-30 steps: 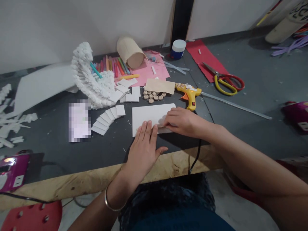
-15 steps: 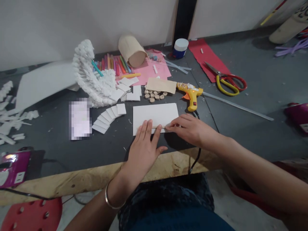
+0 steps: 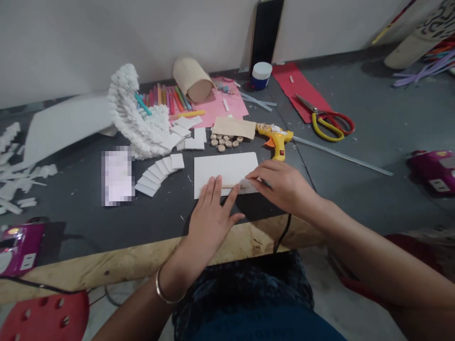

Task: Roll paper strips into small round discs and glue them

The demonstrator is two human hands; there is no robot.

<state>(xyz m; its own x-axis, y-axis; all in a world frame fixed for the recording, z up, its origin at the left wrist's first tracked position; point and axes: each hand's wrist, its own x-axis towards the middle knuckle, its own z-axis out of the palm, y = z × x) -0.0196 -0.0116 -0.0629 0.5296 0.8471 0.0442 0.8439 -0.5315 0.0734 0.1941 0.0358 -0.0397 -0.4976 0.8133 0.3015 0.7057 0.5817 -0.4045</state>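
My left hand [image 3: 209,208] lies with its fingers stretched out over the lower edge of a white card [image 3: 226,166]. Its fingertips press beside a thin tan strip [image 3: 229,186] that runs along the card. My right hand [image 3: 280,184] is closed in a pinch at the card's right side, just above the strip's right end. Something small and pale shows at those fingertips, too blurred to name. Beyond the right hand lies a yellow glue gun [image 3: 277,139] with a long glue stick [image 3: 348,155] out of its back.
Behind the card sit small rolled tan pieces [image 3: 221,148] under a tan paper piece [image 3: 234,127]. White squares [image 3: 156,174] fan out at left, near a white fluffy curved piece [image 3: 122,109]. Scissors [image 3: 327,123] lie on red paper [image 3: 298,90]; a jar [image 3: 261,76] stands behind.
My right hand has lifted slightly from the strip's right end, uncovering more of it. My left hand keeps its place on the card. The view has shifted a little.
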